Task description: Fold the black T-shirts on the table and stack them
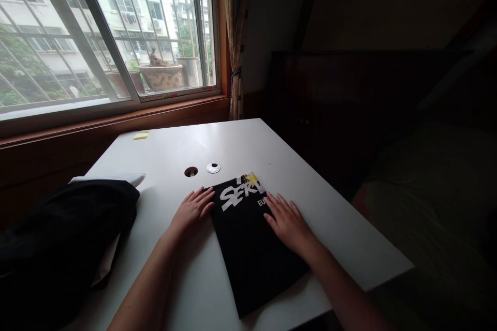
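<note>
A black garment (252, 248), folded into a long flat rectangle, lies on the white table (341, 232). White lettering and a yellow patch show at its far end; it looks like a T-shirt. My left hand (192, 209) rests at its far left edge, fingers stretched out, fingertips touching the cloth. On the right edge lies my right hand (289, 222), flat with the fingers spread, partly over the smaller lettering. Neither hand grips anything.
A heap of dark cloth (70, 238) with some white fabric covers the table's left side. Beyond the garment are a round hole (191, 171) and a small round silvery cover (213, 167). Yellow sticky notes (141, 135) lie near the far left corner, below a barred window (155, 26).
</note>
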`<state>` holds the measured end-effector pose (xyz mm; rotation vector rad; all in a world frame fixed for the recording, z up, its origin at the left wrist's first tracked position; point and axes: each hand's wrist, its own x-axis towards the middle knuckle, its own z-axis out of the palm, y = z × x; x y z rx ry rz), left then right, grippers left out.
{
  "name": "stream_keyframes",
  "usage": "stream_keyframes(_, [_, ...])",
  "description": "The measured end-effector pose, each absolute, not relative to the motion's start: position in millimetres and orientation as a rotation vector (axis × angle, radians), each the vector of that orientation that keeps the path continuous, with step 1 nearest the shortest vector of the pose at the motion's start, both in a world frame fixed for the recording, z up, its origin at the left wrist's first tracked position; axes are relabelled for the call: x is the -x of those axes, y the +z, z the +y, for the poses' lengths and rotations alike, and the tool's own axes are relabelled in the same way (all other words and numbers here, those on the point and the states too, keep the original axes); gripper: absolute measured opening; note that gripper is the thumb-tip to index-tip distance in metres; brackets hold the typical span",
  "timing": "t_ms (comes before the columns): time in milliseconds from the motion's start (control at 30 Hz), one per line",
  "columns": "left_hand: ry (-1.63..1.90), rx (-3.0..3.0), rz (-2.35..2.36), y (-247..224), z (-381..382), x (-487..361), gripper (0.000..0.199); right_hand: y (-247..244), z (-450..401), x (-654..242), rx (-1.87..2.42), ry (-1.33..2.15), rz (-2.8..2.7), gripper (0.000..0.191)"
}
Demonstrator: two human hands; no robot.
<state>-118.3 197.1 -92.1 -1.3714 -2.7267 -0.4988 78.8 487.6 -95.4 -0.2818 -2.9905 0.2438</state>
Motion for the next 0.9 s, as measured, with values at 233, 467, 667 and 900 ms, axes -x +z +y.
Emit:
stream_keyframes(233, [-0.533,1.443,-2.539,-95,194,119,0.041,-80,487,-63,0.370,0.136,-2.927,0.051])
stream_keyframes(467, [-0.588,1.654,-2.375,-93,189,119,0.037,-70,425,0,-0.262,0.373,-2.998,0.057])
stream_keyframes(667, [-0.659,1.671,-2.349,-98,189,122,0.039,-88,446,37,-0.254,0.377,-3.066,0.066])
stream_keyframes(900, [-0.666,1.657,-2.372,-98,189,123,0.037,-87,513,33,0.272,0.312,-3.091,0.064])
